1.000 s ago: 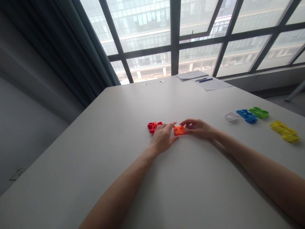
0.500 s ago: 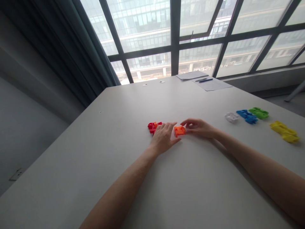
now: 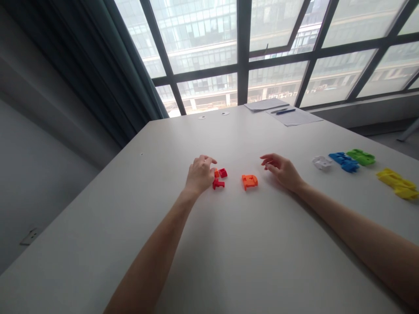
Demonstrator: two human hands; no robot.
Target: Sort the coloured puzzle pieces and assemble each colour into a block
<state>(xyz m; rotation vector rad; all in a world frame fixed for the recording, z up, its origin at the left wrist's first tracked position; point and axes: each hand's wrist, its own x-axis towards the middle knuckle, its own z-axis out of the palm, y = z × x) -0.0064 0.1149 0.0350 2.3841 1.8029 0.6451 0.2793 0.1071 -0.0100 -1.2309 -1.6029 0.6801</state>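
My left hand [image 3: 200, 175] is bent over the left side of a small group of plastic pieces, its fingers loosely curved and apart. Beside its fingertips are a small orange piece [image 3: 216, 173], a red block [image 3: 223, 172] and a red T-shaped piece [image 3: 218, 184]; the hand may hide others. A larger orange plastic piece [image 3: 250, 182] with slots lies alone on the table between the two hands. To the right of that piece, my right hand [image 3: 279, 169] is held with loosely bent, parted fingers and nothing in them.
On the right of the white table [image 3: 248, 253] lie a white piece [image 3: 322, 163], blue pieces [image 3: 343, 161], green pieces [image 3: 361, 157] and yellow pieces [image 3: 396, 183]. Papers [image 3: 296, 117] with a pen [image 3: 286, 111] are at the far edge, by the window.
Both hands have drawn away from the larger orange piece, which now lies free. My left hand moved left to the red pieces; my right hand moved slightly right.
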